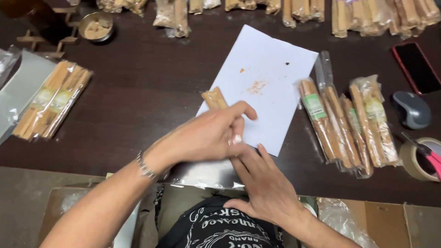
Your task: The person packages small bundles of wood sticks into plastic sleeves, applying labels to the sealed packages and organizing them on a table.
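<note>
Across the dark table (138,92), a white paper sheet (271,78) lies centre. At its seven o'clock edge, the left hand (206,135) pinches a bagged wooden stick (215,98), long axis toward eleven o'clock. Right hand (266,183) rests flat, fingers spread, on the clear bag (206,174).

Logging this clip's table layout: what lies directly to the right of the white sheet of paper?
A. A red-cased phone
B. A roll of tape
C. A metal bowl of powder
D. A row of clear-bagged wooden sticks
D: the row of clear-bagged wooden sticks lies right beside the white sheet of paper's right edge; the phone and roll of tape sit farther right.
</note>
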